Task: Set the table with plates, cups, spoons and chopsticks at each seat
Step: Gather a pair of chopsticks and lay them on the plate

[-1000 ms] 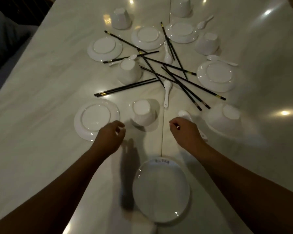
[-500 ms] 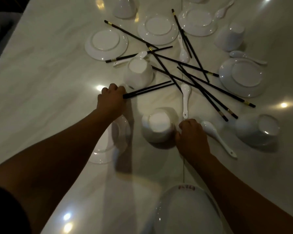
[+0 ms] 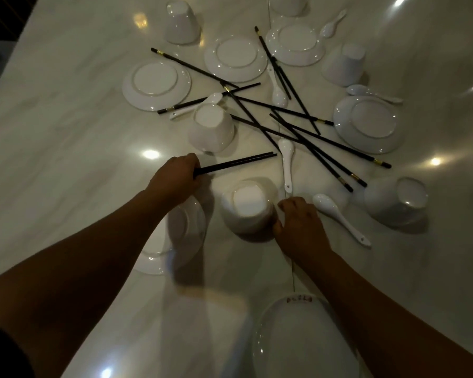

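Note:
My left hand (image 3: 176, 175) is closed around the near ends of a pair of black chopsticks (image 3: 238, 162) that lie pointing right. My right hand (image 3: 298, 222) rests against the right side of an upside-down white cup (image 3: 247, 207), fingers curled on it. A white plate (image 3: 186, 233) lies face down, partly under my left forearm. A larger white plate (image 3: 292, 342) sits upright at the near edge. A white spoon (image 3: 339, 216) lies just right of my right hand, another spoon (image 3: 286, 162) lies beyond the cup.
Several black chopsticks (image 3: 306, 135) lie crossed in the middle of the marble table (image 3: 66, 159). Around them are face-down plates (image 3: 156, 85), (image 3: 235, 57), (image 3: 369, 122), upside-down cups (image 3: 212, 129), (image 3: 396, 200), (image 3: 343, 64), and more spoons.
My left hand went forward over the face-down plate and closed on the chopstick pair. My right hand moved to the side of the upside-down cup. The view shifted forward.

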Available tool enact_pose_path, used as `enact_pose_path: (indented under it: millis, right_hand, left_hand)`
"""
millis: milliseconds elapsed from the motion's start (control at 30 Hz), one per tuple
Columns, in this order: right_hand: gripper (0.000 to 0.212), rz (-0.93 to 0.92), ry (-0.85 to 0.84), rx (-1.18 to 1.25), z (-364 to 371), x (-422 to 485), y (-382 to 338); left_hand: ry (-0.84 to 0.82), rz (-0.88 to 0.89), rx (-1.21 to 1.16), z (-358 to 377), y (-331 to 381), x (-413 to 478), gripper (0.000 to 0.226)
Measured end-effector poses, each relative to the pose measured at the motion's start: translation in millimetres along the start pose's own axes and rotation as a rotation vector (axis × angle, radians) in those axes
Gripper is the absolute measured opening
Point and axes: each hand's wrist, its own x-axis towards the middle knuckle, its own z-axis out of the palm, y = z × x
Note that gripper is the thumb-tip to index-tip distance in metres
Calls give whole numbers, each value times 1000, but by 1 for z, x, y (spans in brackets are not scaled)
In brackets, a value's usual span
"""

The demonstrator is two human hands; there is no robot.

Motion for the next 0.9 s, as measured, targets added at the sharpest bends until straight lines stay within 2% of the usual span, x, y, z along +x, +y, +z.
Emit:
enact_pose_path:
  millis: [133,267,333,433,567,667,767,900]
  right_hand:
    - [34,-22,-63,81,-8,-10,1]
    - [40,17,-115,137,-15,-31,4]
    - [41,34,-115,174,-20,-47,8]
    - [41,68,-108,242,-29,-73,16]
    - [38,100,-103,282,-35,-114,36]
    - [39,114,-140,264,-34,-141,62]
    - [66,91,-196,147,-22,-160,95]
    - [79,54,-206,9,-10,-179,130]
  left_hand:
    - [59,-5,-46,-7,12,-14,15]
    - [181,-60,-221,-22,28,-40,28]
    - [199,-146,-500,-30,39,-61,30]
    - [73,-268,-1039,-36,63,-108,21]
    - [-93,-391,-1485,-20,106,-176,20]
    - [-169,-461,-1536,9,131,-218,22]
    - [-210,-543,-1518,39,153,-249,22]
    - [-179,-673,-1432,70,183,-286,24]
